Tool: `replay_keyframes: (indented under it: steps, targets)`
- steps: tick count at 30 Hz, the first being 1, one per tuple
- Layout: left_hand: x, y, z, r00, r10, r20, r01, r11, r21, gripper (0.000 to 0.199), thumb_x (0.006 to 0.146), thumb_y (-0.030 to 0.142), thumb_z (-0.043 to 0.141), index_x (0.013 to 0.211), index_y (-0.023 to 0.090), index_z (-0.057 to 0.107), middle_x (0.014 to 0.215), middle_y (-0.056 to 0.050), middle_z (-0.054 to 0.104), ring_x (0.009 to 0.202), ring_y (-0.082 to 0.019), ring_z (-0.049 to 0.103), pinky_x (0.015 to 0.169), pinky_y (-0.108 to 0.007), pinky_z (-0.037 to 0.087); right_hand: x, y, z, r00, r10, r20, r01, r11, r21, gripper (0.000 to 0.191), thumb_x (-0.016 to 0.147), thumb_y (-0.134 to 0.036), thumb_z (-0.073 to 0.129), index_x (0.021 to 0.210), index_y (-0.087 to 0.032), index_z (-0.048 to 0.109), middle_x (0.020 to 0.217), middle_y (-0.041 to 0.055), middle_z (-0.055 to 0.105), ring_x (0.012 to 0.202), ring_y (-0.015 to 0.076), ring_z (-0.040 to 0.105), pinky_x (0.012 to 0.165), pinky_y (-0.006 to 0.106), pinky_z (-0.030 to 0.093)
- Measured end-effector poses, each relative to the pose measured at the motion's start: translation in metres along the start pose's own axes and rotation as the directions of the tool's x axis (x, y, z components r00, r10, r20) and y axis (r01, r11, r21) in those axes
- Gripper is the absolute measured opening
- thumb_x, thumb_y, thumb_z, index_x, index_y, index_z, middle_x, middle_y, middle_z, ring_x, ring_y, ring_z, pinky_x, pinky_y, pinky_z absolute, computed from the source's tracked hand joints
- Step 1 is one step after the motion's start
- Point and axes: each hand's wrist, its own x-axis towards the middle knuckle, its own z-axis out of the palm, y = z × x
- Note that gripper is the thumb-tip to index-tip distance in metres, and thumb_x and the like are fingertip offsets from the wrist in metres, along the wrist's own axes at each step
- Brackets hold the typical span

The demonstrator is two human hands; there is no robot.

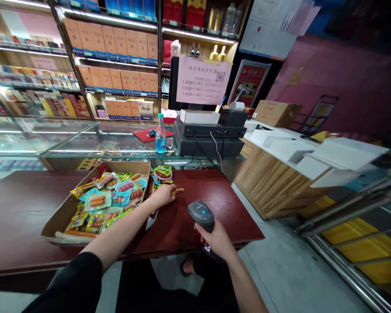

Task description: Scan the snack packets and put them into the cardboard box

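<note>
My right hand (219,241) is wrapped round the handle of a dark grey barcode scanner (201,213). The scanner has a small blue light on its head and is held above the front of the dark red table (195,184). Over the table, my left hand (164,195) has its fingers closed on a thin yellow packet (177,190), of which only an end shows. Just beyond that hand lie several green and colourful snack packets (163,173). Left of my forearm is an open cardboard box (50,226) filled with packaged sausages (97,200).
Behind the table runs a glass counter (68,143) with a blue-capped bottle (160,137). A monitor bearing a pink paper sign (203,80) stands above a black cash drawer (208,143). Stocked shelves (114,61) line the back. At right are a wooden cabinet (270,187) and metal rails (352,221).
</note>
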Motion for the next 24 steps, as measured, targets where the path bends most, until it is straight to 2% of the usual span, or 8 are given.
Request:
replay_keyframes:
  steps: [2,3,6,8,11,14,18,24]
  targets:
    - [0.003,0.001,0.002,0.998,-0.058,0.040,0.067,0.961,-0.267,0.016,0.075,0.017,0.061,0.090,0.016,0.065,0.084,-0.005,0.069,0.082,-0.020,0.066,0.075,-0.027,0.050,-0.001,0.001,0.000,1.000,0.008,-0.004,-0.008,1.000,0.004,0.033,0.080,-0.047,0.062,0.088,-0.016,0.060,0.054,-0.0001,0.060,0.041,0.0126,0.054,0.039,0.021,0.041]
    - [0.005,0.002,0.003,0.991,-0.098,0.093,0.129,0.895,-0.426,0.016,0.074,0.018,0.063,0.090,0.015,0.064,0.084,-0.004,0.070,0.081,-0.019,0.067,0.073,-0.027,0.052,-0.001,0.001,0.000,1.000,0.013,-0.004,-0.013,1.000,0.009,0.033,0.080,-0.047,0.062,0.088,-0.016,0.060,0.054,0.0001,0.060,0.041,0.0128,0.054,0.038,0.021,0.041]
    - [0.008,0.007,0.004,0.943,-0.175,0.282,0.332,0.536,-0.776,0.027,0.070,0.018,0.071,0.094,0.013,0.061,0.090,-0.007,0.071,0.078,-0.020,0.069,0.067,-0.030,0.056,-0.001,0.001,0.001,1.000,0.023,0.003,-0.023,1.000,0.018,0.031,0.080,-0.046,0.062,0.089,-0.016,0.059,0.056,0.0006,0.060,0.042,0.0129,0.054,0.038,0.021,0.041]
    - [0.008,0.010,0.002,0.924,-0.174,0.341,0.381,0.341,-0.859,0.036,0.065,0.018,0.077,0.097,0.013,0.059,0.094,-0.009,0.071,0.078,-0.022,0.070,0.066,-0.035,0.058,-0.001,0.001,0.002,1.000,0.020,0.001,-0.020,1.000,0.019,0.030,0.080,-0.044,0.063,0.089,-0.016,0.058,0.057,0.0011,0.061,0.042,0.0127,0.054,0.038,0.022,0.041]
    - [0.007,0.011,-0.003,0.916,-0.153,0.371,0.396,0.196,-0.897,0.044,0.063,0.018,0.080,0.101,0.014,0.058,0.095,-0.010,0.071,0.082,-0.024,0.071,0.067,-0.039,0.060,-0.002,0.001,0.002,1.000,0.014,0.002,-0.014,1.000,0.020,0.029,0.080,-0.044,0.064,0.089,-0.017,0.058,0.059,0.0016,0.062,0.042,0.0126,0.054,0.039,0.022,0.041]
    - [0.007,0.011,-0.007,0.901,-0.138,0.412,0.429,0.132,-0.894,0.041,0.066,0.018,0.079,0.100,0.012,0.058,0.093,-0.012,0.071,0.083,-0.025,0.071,0.067,-0.041,0.061,-0.002,0.002,0.002,1.000,0.010,0.007,-0.010,1.000,0.027,0.031,0.081,-0.045,0.063,0.090,-0.017,0.058,0.058,0.0011,0.061,0.042,0.0127,0.054,0.039,0.022,0.042]
    - [0.008,0.010,-0.007,0.894,-0.150,0.422,0.440,0.118,-0.890,0.034,0.068,0.018,0.078,0.096,0.012,0.060,0.090,-0.011,0.071,0.081,-0.024,0.071,0.066,-0.040,0.061,-0.001,0.003,0.002,1.000,-0.005,0.010,0.004,0.999,0.034,0.033,0.080,-0.048,0.062,0.091,-0.016,0.059,0.055,0.0000,0.060,0.042,0.0131,0.054,0.039,0.022,0.041]
    - [0.008,0.012,-0.006,0.899,-0.215,0.381,0.423,0.208,-0.882,0.022,0.066,0.015,0.080,0.077,0.011,0.061,0.077,-0.009,0.071,0.073,-0.020,0.070,0.065,-0.031,0.059,-0.002,0.003,0.004,1.000,0.006,0.022,-0.007,0.999,0.036,0.033,0.081,-0.047,0.062,0.091,-0.016,0.060,0.059,0.0020,0.063,0.042,0.0127,0.054,0.038,0.021,0.041]
